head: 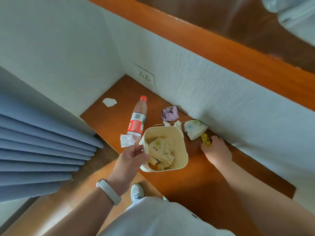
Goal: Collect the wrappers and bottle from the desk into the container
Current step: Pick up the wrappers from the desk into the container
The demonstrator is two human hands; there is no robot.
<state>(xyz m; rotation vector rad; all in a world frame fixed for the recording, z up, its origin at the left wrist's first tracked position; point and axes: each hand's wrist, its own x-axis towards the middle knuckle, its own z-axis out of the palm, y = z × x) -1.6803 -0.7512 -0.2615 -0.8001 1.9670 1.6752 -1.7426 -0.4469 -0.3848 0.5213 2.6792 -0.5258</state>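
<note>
Right grip (215, 150) pinches the yellow wrapper (205, 140); the container (163, 133), rim pinched by the left grip (133, 155), sits just to its left.

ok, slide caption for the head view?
Left hand holds cream bin; right hand pinches yellow wrapper on desk.

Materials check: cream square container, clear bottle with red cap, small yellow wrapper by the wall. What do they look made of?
Cream square container: likely rigid plastic, matte, smooth moulded walls. Clear bottle with red cap: thin transparent plastic, glossy, see-through body. Small yellow wrapper: probably printed plastic film, slight sheen; uncertain.
</note>
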